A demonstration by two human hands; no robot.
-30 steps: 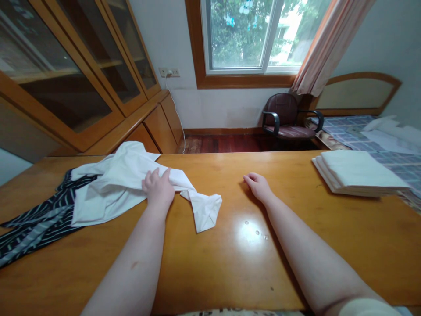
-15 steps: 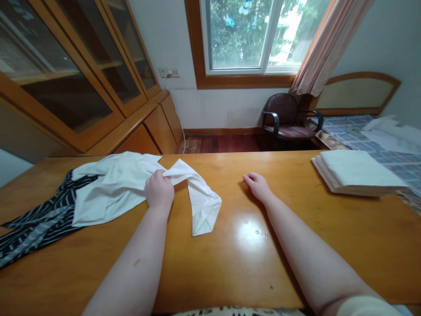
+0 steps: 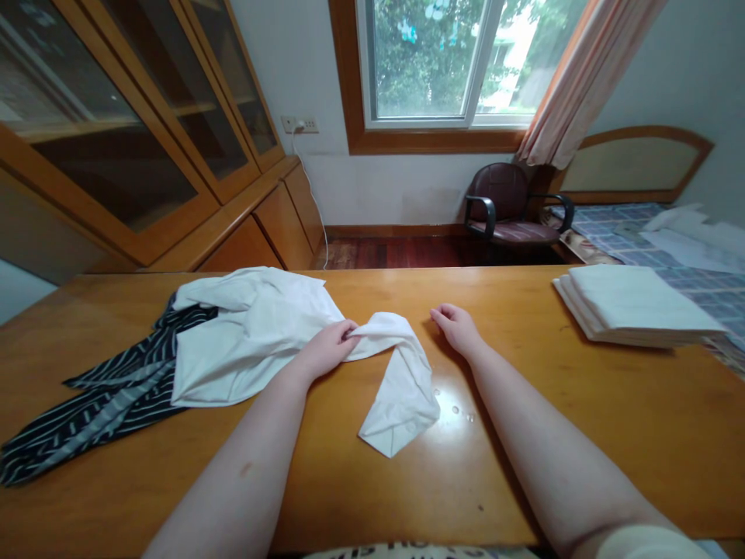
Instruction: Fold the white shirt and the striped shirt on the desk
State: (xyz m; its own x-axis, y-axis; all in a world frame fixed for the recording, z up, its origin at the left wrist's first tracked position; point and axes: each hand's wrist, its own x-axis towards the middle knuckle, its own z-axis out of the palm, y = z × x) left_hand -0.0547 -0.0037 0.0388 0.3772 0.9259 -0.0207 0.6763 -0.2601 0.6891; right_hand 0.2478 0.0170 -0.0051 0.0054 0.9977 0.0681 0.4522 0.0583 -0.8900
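Note:
A crumpled white garment point(image 3: 256, 334) lies on the wooden table point(image 3: 524, 419), left of the middle. My left hand point(image 3: 326, 351) is closed on its bunched cloth near the middle, and a loose end of the garment hangs toward the table's front. Under the garment's left side lies a dark striped garment point(image 3: 110, 396). My right hand point(image 3: 457, 328) rests on the table just right of the white cloth with its fingers curled, holding nothing.
A stack of folded white cloths point(image 3: 632, 307) sits at the table's right end. Beyond the table stand a dark armchair point(image 3: 506, 206), a bed point(image 3: 657, 233) at the right and glass-fronted wooden cabinets point(image 3: 145, 132) at the left, under a window.
My left hand has gripped the white garment and pulled it to the right, toward the table's middle. The striped garment was dragged along. My right hand has stayed in place.

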